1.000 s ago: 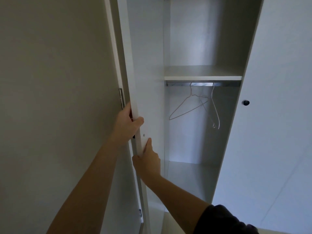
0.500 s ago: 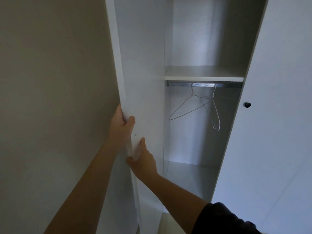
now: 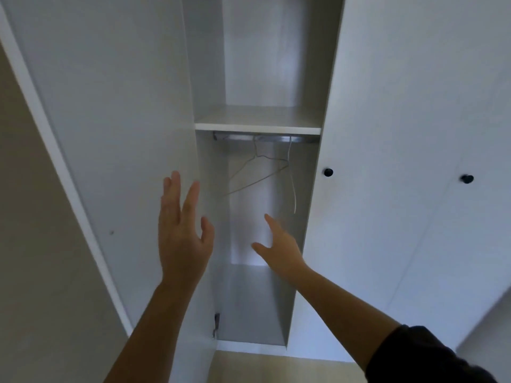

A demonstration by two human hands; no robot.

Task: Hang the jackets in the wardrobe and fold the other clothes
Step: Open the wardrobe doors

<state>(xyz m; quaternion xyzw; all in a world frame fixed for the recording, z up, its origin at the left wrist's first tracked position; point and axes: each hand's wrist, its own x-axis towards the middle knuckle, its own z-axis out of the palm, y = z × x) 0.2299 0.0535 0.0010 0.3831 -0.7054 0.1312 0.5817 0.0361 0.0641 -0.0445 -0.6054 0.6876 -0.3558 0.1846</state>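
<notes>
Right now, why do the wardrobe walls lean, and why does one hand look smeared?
Head view: the wide lens splays the open door and closed doors outward. The right hand is motion-blurred, while the left hand is a bit sharper. The wire hangers look soft and faint. The light is dim and even, with a brighter patch on the back panel. There is no glare.

The rail [image 3: 265, 138] under the shelf [image 3: 257, 128] carries seemingly two wire hangers [image 3: 257, 180].
</notes>
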